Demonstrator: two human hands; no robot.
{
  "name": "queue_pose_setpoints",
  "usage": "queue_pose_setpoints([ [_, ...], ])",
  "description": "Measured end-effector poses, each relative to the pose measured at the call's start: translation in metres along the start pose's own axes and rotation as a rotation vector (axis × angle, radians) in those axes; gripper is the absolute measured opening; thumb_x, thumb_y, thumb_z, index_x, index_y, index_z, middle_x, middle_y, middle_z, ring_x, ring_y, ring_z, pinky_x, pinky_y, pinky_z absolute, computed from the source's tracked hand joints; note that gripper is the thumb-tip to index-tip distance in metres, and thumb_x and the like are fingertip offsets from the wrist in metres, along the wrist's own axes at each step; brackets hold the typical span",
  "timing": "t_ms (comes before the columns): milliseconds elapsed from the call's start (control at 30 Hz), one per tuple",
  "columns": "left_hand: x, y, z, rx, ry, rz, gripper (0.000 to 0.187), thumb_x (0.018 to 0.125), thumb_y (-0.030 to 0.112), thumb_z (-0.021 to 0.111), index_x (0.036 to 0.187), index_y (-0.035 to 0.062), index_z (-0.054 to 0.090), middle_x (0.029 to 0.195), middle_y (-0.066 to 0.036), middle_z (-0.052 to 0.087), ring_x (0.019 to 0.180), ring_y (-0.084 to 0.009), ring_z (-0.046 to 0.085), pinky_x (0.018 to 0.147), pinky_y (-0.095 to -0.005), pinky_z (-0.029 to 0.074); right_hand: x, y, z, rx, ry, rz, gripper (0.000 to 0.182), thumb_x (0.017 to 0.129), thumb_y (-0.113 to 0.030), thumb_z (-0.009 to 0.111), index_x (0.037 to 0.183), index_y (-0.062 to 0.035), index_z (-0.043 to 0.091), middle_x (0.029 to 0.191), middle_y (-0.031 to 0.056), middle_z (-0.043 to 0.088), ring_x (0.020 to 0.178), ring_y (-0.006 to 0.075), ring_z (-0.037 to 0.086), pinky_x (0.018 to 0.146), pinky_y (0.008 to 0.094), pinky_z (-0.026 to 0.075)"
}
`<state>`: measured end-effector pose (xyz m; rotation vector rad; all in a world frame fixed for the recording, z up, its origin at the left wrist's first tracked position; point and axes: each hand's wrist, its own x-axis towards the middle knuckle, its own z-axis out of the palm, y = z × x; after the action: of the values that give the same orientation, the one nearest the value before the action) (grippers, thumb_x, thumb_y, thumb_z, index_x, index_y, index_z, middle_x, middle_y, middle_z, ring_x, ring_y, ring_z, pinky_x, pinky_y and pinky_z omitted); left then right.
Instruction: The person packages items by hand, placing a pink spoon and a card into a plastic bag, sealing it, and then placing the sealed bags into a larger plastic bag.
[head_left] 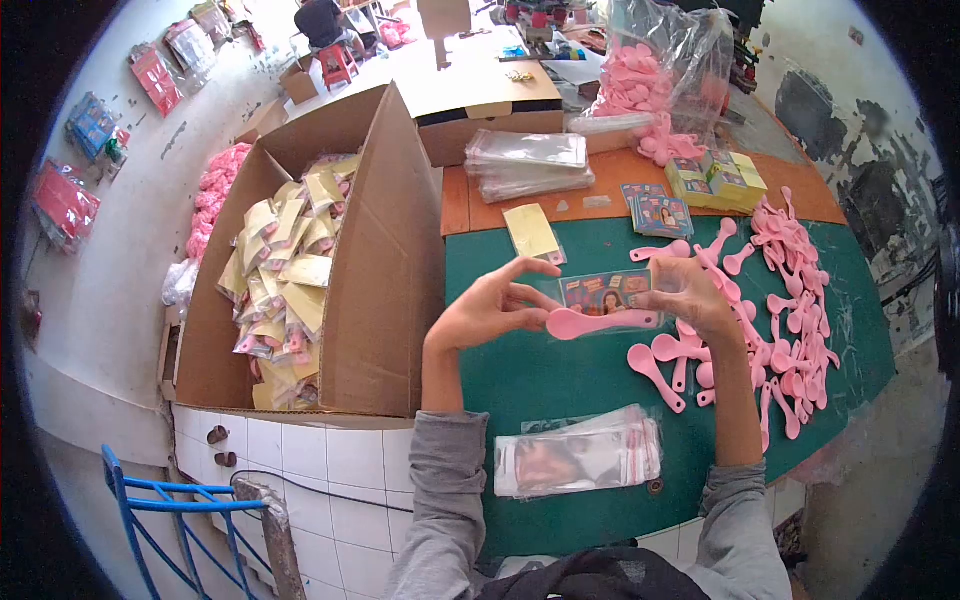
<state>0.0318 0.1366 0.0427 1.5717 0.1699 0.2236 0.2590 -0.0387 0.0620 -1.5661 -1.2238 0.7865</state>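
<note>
Over a green-topped table (560, 380), my left hand (490, 305) pinches the bowl end of a pink plastic spoon (590, 322). My right hand (685, 295) grips the spoon's handle end together with a printed card in a clear sleeve (605, 293). Spoon and card are held level just above the table. A heap of loose pink spoons (780, 320) lies to the right of my right hand. A stack of clear sleeves (580, 462) rests at the table's near edge.
A big open cardboard box (390, 270) of packed spoons stands left. Behind are stacks of clear bags (525, 165), printed cards (660, 213), yellow card bundles (720, 180), a bag of pink spoons (650, 80). A blue chair (180, 510) is at lower left. A person (322, 22) sits far back.
</note>
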Motion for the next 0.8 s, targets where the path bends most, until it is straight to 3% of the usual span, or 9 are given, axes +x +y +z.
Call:
queue_pose_setpoints([
  [133,-0.003,0.004,-0.002,0.041,0.026,-0.003,0.050,0.080,0.002,0.066,0.124,0.0025,0.044,0.095,-0.014,0.066,0.088,-0.0147,0.063,0.073,-0.0265,0.055,-0.004,-0.020,-0.003,-0.113,-0.139,0.060,0.022,0.071,-0.013,0.073,0.065,-0.0061,0.054,0.062,-0.0041,0.046,0.061,0.0050,0.048,0.056,0.0242,0.039],
  [333,0.006,-0.007,0.011,0.284,0.189,-0.019,0.045,0.086,0.011,0.061,0.126,0.0024,0.041,0.092,-0.014,0.066,0.088,-0.0169,0.064,0.072,-0.0288,0.054,-0.003,-0.003,0.005,0.000,0.093,0.103,0.017,0.070,-0.008,0.073,0.070,-0.0011,0.057,0.062,0.0008,0.055,0.060,0.0089,0.051,0.057,0.0271,0.041],
  [400,0.003,-0.018,0.028,0.406,0.393,-0.156,0.044,0.092,0.019,0.053,0.130,0.0029,0.036,0.092,-0.016,0.065,0.089,-0.0197,0.064,0.074,-0.0312,0.054,0.000,-0.003,0.018,-0.284,0.278,-0.046,0.017,0.070,-0.008,0.073,0.072,-0.0005,0.058,0.065,0.0052,0.058,0.059,0.0126,0.053,0.059,0.0278,0.042],
  [467,-0.009,-0.044,0.044,-0.050,0.350,-0.180,0.049,0.096,0.027,0.045,0.136,0.0065,0.026,0.094,-0.019,0.065,0.089,-0.0241,0.065,0.074,-0.0318,0.054,0.005,0.013,0.034,-0.564,0.455,-0.296,0.019,0.070,-0.013,0.073,0.080,-0.0021,0.061,0.070,0.0112,0.060,0.066,0.0210,0.060,0.064,0.0316,0.046],
  [500,-0.015,-0.052,0.054,-0.287,0.320,-0.200,0.051,0.097,0.031,0.041,0.139,0.0083,0.021,0.094,-0.020,0.064,0.089,-0.0264,0.066,0.073,-0.0321,0.054,0.003,0.012,0.039,-0.542,0.270,-0.307,0.021,0.070,-0.015,0.073,0.083,-0.0020,0.062,0.073,0.0117,0.061,0.070,0.0226,0.061,0.066,0.0321,0.047],
  [533,-0.018,-0.058,0.059,-0.220,0.252,-0.185,0.057,0.099,0.037,0.031,0.143,0.0110,0.005,0.098,-0.022,0.063,0.092,-0.0276,0.065,0.076,-0.0353,0.054,-0.001,0.010,0.045,-0.515,0.082,-0.314,0.024,0.070,-0.016,0.073,0.085,-0.0018,0.062,0.077,0.0121,0.063,0.074,0.0242,0.062,0.069,0.0327,0.048],
  [567,-0.020,-0.063,0.063,-0.274,0.247,-0.193,0.057,0.099,0.033,0.032,0.143,0.0108,0.004,0.099,-0.023,0.062,0.093,-0.0280,0.064,0.077,-0.0363,0.054,-0.004,0.009,0.050,-0.483,-0.110,-0.319,0.026,0.071,-0.018,0.073,0.088,-0.0016,0.063,0.080,0.0125,0.064,0.078,0.0258,0.063,0.071,0.0333,0.048],
  [667,-0.028,-0.060,0.068,-0.335,0.241,-0.200,0.057,0.099,0.022,0.034,0.143,0.0108,0.001,0.103,-0.023,0.061,0.096,-0.0291,0.063,0.080,-0.0387,0.054,-0.013,0.003,0.064,-0.553,-0.193,-0.185,0.029,0.071,-0.018,0.072,0.094,-0.0027,0.063,0.088,0.0129,0.063,0.084,0.0274,0.062,0.076,0.0354,0.048],
  [800,-0.026,-0.061,0.067,-0.207,0.260,-0.242,0.060,0.094,0.006,0.033,0.144,0.0129,0.000,0.108,-0.023,0.058,0.098,-0.0294,0.062,0.083,-0.0394,0.053,-0.010,0.024,0.074,-0.610,-0.164,-0.238,0.025,0.073,-0.017,0.068,0.095,-0.0063,0.061,0.090,0.0116,0.060,0.084,0.0283,0.062,0.073,0.0380,0.049],
])
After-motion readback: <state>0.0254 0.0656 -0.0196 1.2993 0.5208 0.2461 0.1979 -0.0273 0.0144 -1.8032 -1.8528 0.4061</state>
